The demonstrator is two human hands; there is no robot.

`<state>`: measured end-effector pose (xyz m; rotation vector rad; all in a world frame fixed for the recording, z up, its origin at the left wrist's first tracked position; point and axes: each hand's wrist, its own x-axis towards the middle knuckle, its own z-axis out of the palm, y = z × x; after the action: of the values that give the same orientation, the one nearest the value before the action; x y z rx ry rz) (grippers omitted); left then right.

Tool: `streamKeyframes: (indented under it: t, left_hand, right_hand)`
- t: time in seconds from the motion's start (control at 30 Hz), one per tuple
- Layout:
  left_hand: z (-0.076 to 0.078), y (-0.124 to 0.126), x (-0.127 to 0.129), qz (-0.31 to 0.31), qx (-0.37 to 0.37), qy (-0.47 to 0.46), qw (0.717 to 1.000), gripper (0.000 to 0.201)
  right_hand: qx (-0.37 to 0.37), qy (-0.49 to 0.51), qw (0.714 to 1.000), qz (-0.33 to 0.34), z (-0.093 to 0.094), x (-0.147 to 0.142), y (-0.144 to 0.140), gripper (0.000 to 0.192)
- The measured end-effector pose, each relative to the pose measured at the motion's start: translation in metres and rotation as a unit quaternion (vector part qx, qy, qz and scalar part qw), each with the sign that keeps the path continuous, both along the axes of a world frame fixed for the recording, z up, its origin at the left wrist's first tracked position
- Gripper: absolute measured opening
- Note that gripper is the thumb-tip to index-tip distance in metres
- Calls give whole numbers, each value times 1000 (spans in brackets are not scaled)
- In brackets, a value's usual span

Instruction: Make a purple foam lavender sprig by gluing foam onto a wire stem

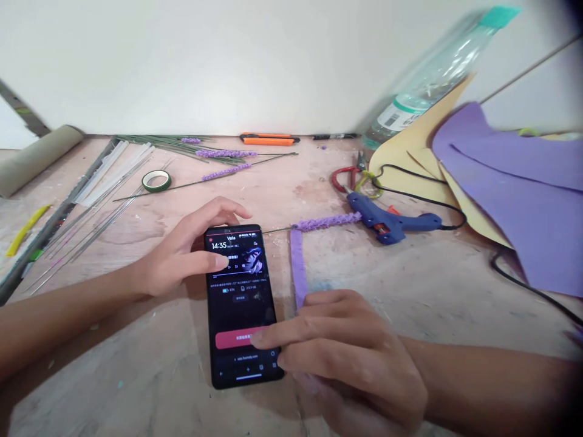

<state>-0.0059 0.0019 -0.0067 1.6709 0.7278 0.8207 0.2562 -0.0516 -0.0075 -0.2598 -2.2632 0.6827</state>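
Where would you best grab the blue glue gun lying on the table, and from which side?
Probably by its handle, coming from above and from the near side. The glue gun lies flat on the table with its nozzle pointing left toward the scissors and its black cord running off the right end, so the handle sticking out toward the person is the free part, away from the tip.

one phone (pixel 240 303), one blue glue gun (pixel 387 221), one pair of red scissors (pixel 350 176), one roll of green tape (pixel 156 180), one plastic bottle (pixel 432 76), two orange cutters (pixel 268 139), four finished purple flower stems (pixel 226 172), two hands.
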Motion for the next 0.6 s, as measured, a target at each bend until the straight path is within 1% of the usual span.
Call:
streamKeyframes:
  t: [0.1,0.2,0.33,0.43,0.5,0.6]
  left_hand:
    - [-1,2,0,-6,-1,-18,1000,52]
    - [-1,2,0,-3,6,-13,1000,53]
    - [1,2,0,39,3,3,999,50]
    - [4,0,1,65,-10,-13,998,43]
    - [5,-1,2,74,-20,-26,997,38]
    - [8,-2,3,86,-24,-32,996,32]
  right_hand:
    - [-3,-10,1000,-6,0,0,1,24]
    - [-45,-43,996,-62,4,1,4,28]
    - [-106,-21,985,-133,6,2,5,29]
    - [-172,-38,967,-184,5,1,2,24]
    - [-216,-54,956,-192,5,1,1,20]
    - [-261,-59,949,-169,5,2,1,15]
